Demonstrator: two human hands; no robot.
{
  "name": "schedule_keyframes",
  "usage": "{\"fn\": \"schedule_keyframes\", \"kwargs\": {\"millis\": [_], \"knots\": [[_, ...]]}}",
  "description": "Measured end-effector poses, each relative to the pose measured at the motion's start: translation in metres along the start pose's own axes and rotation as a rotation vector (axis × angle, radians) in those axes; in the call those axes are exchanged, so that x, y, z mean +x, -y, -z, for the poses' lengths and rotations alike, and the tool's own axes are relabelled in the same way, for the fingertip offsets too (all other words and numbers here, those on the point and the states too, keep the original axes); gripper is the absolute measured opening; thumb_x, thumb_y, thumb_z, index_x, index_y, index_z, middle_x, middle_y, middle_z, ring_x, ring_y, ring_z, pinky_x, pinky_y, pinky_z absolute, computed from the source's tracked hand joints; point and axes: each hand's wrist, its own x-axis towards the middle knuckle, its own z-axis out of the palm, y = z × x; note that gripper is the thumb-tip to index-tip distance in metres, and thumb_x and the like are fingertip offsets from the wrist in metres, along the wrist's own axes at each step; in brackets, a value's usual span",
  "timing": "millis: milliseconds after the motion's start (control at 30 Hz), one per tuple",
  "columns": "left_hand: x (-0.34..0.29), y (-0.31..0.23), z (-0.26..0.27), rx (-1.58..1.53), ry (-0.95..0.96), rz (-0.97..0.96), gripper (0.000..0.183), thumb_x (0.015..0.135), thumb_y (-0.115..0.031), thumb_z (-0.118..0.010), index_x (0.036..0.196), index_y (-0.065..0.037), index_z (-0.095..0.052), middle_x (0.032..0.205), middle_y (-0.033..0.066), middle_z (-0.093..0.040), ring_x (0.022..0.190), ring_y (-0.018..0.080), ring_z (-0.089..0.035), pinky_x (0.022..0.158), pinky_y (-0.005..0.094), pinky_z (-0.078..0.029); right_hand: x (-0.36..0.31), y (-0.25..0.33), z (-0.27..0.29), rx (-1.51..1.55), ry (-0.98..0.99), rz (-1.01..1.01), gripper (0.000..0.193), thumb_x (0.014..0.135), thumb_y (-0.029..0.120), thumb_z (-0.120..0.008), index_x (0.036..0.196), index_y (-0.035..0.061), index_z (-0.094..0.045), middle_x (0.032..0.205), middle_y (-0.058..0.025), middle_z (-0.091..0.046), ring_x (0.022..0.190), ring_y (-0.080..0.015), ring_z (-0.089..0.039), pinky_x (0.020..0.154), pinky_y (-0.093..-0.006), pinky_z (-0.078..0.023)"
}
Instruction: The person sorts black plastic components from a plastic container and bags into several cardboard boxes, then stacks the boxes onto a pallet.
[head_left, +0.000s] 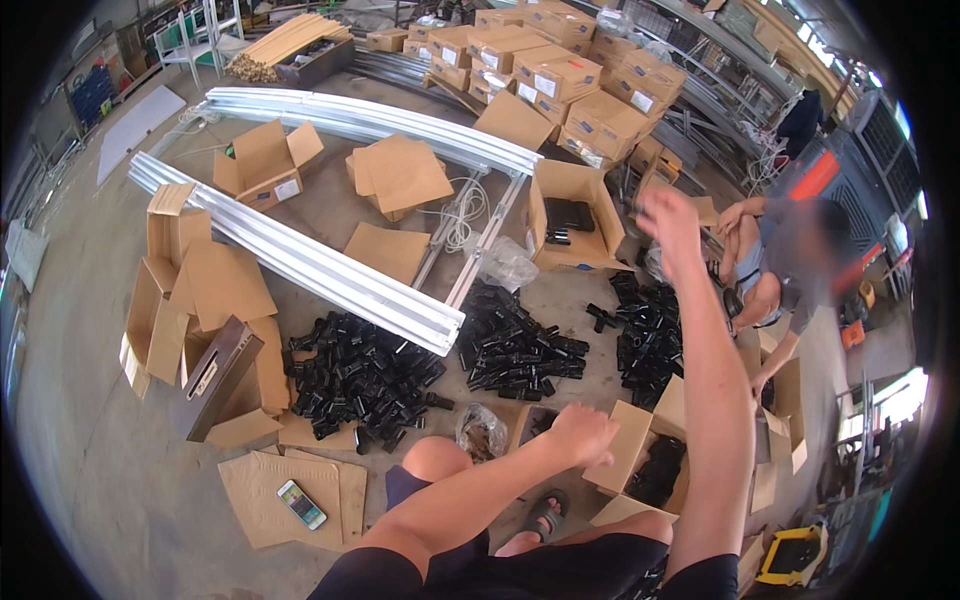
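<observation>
My left hand (585, 437) is held low over the flaps of an open cardboard box (622, 440) between my knees. Its fingers are curled in, and anything inside them is hidden. Black tube-shaped fittings (655, 470) lie in that box. My right hand (668, 218) is raised at the end of an outstretched arm, smeared by motion, so its fingers cannot be made out. Beneath that arm spreads a pile of black fittings (645, 335). Two more heaps, a middle pile (520, 350) and a left pile (355, 375), cover the floor in front of me.
A co-worker (800, 250) crouches at the right, reaching into a box (785, 400). Long silvery metal profiles (320, 270) cross the floor ahead. A phone (302, 504) rests on flat cardboard (250, 490). Stacked cartons (555, 75) stand at the back; a clear bag (482, 432) sits by my knee.
</observation>
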Motion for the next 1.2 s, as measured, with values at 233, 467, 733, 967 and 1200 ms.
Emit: {"fn": "schedule_keyframes", "kwargs": {"millis": [233,467,733,967,1200], "knots": [[-0.009,0.023,0.056,0.007,-0.396,0.179,0.041,0.090,-0.046,-0.071,0.109,-0.009,-0.067,0.095,0.0097,-0.074,0.094,0.0301,-0.072,0.082,0.0432,-0.054,-0.107,-0.186,0.043,-0.024,-0.104,-0.470,0.020,0.091,0.017,-0.069,0.108,0.0061,-0.070,0.102,-0.0029,-0.068,0.094,-0.0152,-0.065,0.077,-0.0342,-0.057],[-0.011,0.020,0.049,-0.038,-0.421,0.171,0.044,0.088,-0.045,-0.071,0.110,-0.007,-0.068,0.095,0.0120,-0.074,0.093,0.0320,-0.072,0.080,0.0447,-0.055,-0.215,-0.314,0.048,0.278,-0.128,-0.630,0.016,0.094,0.018,-0.066,0.102,0.0039,-0.068,0.095,-0.0064,-0.068,0.094,-0.0218,-0.066,0.078,-0.0382,-0.057],[-0.009,0.022,0.067,-0.149,-0.483,0.225,0.045,0.089,-0.041,-0.074,0.117,-0.007,-0.071,0.106,0.0152,-0.075,0.097,0.0361,-0.072,0.083,0.0453,-0.057,-0.276,-0.371,0.012,0.161,-0.136,-0.744,0.021,0.090,0.008,-0.065,0.110,0.0019,-0.070,0.103,-0.0074,-0.070,0.094,-0.0185,-0.066,0.084,-0.0386,-0.057],[-0.006,0.027,0.060,-0.148,-0.440,0.246,0.049,0.091,-0.045,-0.074,0.121,-0.006,-0.071,0.112,0.0146,-0.075,0.102,0.0333,-0.072,0.085,0.0433,-0.057,-0.281,-0.341,0.011,0.290,-0.281,-0.880,0.019,0.091,0.014,-0.069,0.108,0.0059,-0.073,0.105,-0.0063,-0.070,0.098,-0.0188,-0.065,0.088,-0.0408,-0.055],[0.010,0.012,0.055,-0.176,-0.367,0.230,0.053,0.091,-0.048,-0.072,0.123,-0.006,-0.070,0.113,0.0137,-0.075,0.106,0.0334,-0.071,0.089,0.0432,-0.055,-0.207,-0.383,0.109,-0.309,-0.239,-0.440,0.015,0.090,0.019,-0.066,0.098,0.0078,-0.073,0.088,-0.0088,-0.067,0.078,-0.0158,-0.063,0.067,-0.0356,-0.052]]}}
